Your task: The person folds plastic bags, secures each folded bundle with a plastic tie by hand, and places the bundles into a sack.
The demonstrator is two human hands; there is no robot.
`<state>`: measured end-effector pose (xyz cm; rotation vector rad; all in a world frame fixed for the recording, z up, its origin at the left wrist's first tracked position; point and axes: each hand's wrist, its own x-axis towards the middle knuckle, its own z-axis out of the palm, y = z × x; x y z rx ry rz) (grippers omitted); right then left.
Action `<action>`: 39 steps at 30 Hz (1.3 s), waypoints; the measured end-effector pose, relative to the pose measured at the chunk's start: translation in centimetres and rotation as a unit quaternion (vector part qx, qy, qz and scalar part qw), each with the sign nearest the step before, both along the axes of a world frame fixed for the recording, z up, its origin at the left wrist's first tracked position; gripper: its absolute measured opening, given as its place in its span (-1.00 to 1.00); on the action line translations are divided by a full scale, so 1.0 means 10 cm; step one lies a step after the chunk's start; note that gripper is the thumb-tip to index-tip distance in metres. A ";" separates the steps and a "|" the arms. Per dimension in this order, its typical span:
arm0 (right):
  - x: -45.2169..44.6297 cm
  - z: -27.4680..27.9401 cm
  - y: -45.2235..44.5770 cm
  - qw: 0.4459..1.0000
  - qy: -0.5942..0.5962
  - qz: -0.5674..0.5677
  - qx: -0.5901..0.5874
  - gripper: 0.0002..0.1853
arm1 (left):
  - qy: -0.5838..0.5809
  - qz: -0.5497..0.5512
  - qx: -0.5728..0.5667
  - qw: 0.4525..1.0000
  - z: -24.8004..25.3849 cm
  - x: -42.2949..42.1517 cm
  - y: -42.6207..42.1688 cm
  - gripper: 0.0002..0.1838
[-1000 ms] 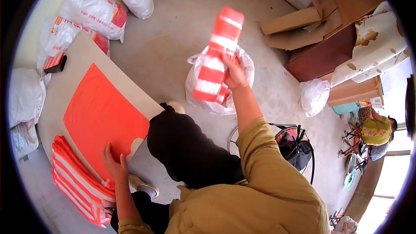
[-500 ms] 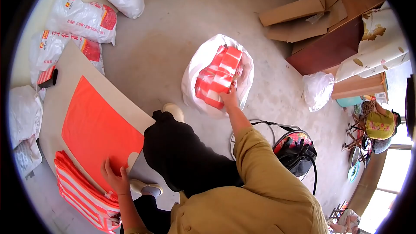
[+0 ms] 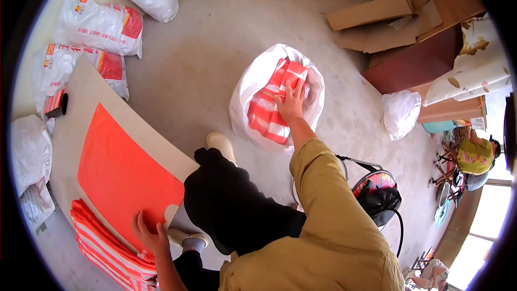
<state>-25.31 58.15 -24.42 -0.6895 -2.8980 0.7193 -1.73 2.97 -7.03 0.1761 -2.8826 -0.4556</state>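
My right hand [image 3: 291, 104] lies with spread fingers on red-and-white striped folded pieces [image 3: 269, 110] inside a white sack [image 3: 244, 86] on the floor. My left hand [image 3: 152, 235] rests with fingers apart near the lower edge of a flat orange-red sheet [image 3: 126, 170]. That sheet lies on a pale board or tabletop [image 3: 81, 91]. Beside my left hand is a stack of red-and-white striped sheets [image 3: 102, 248], at the board's lower left edge. Whether my left fingertips press on the sheet, I cannot tell.
Stuffed white bags [image 3: 99, 24] line the left wall. Cardboard [image 3: 371, 27] leans on a dark red cabinet [image 3: 414, 59] at upper right. A white plastic bag [image 3: 401, 113] and a black bag [image 3: 379, 199] stand to the right. A person [image 3: 476, 156] sits at far right.
My right hand has moved up over the striped pieces, its fingers spreading from a closed hold to lie on top. My left hand stays near the sheet; the whole view has shifted slightly.
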 end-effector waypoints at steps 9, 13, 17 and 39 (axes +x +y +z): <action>-0.44 0.05 -0.29 0.989 -0.144 -0.018 -0.005 -0.12 | -0.037 0.010 0.004 0.999 0.11 0.00 0.07 -0.18; -0.43 0.17 -0.29 0.995 -0.085 0.018 0.045 -0.15 | -0.037 0.010 -0.006 0.999 0.07 0.02 0.04 -0.15; -0.55 0.04 -0.13 0.990 -0.033 0.106 0.083 -0.23 | -0.044 0.017 -0.005 0.999 0.11 0.02 0.07 -0.13; -1.21 -0.16 0.20 0.949 -0.260 0.149 0.096 -0.32 | -0.026 0.002 -0.026 0.999 0.13 0.01 0.09 -0.15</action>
